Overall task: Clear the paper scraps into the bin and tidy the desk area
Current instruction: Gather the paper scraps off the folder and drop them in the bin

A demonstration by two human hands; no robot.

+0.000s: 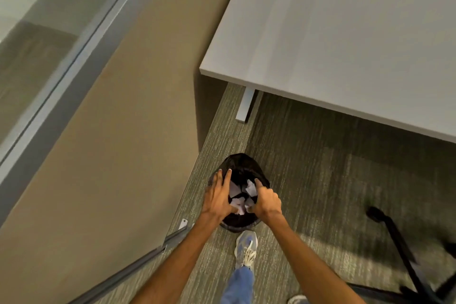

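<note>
The paper scraps [240, 195] are lying inside the black-lined bin [243, 164], which is standing on the carpet [308, 168] just in front of your shoe [246, 247]. You are reaching both arms down over its mouth. Your left hand [218, 198] is spreading flat, fingers apart, over the left rim, gripping nothing that shows. Your right hand [267, 202] is curling at the right rim, thumb out; whether it is pinching a scrap or the liner, you cannot tell from here.

The scraps are looking light and limp, so they are likely drifting rather than dropping; pressing them down with a flat palm should be settling them. The liner is looking thin and slippery, so take the bin by its rim, not by the plastic.

Beyond it, the grey worktop [345, 44] is showing bare in the part you are seeing, and a black chair base [404, 249] is standing to your right. No label or writing is showing anywhere.
</note>
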